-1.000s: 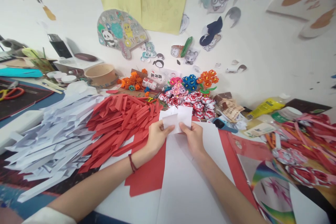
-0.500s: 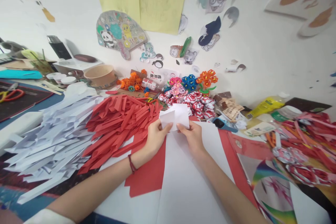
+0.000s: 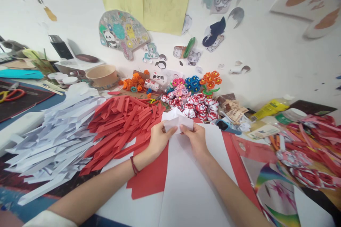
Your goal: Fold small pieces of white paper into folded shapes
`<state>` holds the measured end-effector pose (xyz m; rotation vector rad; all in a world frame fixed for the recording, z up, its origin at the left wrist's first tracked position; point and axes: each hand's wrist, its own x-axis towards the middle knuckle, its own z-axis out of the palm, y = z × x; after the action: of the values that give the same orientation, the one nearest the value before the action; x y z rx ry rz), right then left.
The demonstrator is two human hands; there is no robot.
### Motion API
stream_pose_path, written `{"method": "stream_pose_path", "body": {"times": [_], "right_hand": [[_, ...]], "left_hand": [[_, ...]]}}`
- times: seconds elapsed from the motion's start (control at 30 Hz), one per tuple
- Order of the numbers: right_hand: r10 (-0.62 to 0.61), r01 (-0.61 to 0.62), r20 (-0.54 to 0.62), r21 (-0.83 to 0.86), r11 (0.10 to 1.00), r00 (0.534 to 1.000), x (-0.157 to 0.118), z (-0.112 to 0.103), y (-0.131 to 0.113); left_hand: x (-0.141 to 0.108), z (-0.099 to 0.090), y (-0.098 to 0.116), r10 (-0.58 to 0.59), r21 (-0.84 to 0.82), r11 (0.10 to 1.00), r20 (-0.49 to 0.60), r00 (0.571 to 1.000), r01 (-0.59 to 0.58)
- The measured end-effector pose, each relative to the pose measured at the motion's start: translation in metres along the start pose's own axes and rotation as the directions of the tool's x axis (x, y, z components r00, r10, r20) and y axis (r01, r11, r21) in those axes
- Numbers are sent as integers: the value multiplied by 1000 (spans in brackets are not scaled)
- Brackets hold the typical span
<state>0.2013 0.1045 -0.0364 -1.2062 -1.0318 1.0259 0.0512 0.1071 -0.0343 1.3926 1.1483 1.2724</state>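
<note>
A small piece of white paper (image 3: 178, 118), partly folded, is held up between my two hands. My left hand (image 3: 159, 136) pinches its left side with the thumb in front. On the right side, my right hand (image 3: 195, 137) grips it the same way, the thumbs close together at the lower middle. The fingers behind the paper are hidden. Beneath my hands lies a large white sheet (image 3: 190, 184) over red paper (image 3: 150, 181). Left of my hands are a heap of folded red paper strips (image 3: 122, 124) and a heap of folded white strips (image 3: 58, 138).
Behind my hands stand red-and-white paper roses (image 3: 199, 104) and colourful small flowers (image 3: 193, 83). A blue watch (image 3: 226, 126) lies to the right, near a yellow bottle (image 3: 271, 108) and red ribbon-like strips (image 3: 317, 134). At far left are scissors (image 3: 12, 95) and a round bowl (image 3: 102, 75).
The white paper's upper flaps have bent into a peaked fold, and its front edge now spans between both hands. My hands have barely moved.
</note>
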Motion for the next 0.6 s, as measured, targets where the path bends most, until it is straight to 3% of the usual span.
{"method": "stream_pose_path", "body": {"times": [0.3,0.47,0.6], "right_hand": [[-11,10,39,25,1000,999,0,0,0],[-1,-1,142,15,1000,990,4,-4,0],[22,-23,211,0,1000,977,4,-8,-3]], "left_hand": [[0,0,0,-66,28,997,42,997,65],[-1,0,1,-15,-46,999,49,999,17],[-1,0,3,-81,-97,992,33,996,84]]}}
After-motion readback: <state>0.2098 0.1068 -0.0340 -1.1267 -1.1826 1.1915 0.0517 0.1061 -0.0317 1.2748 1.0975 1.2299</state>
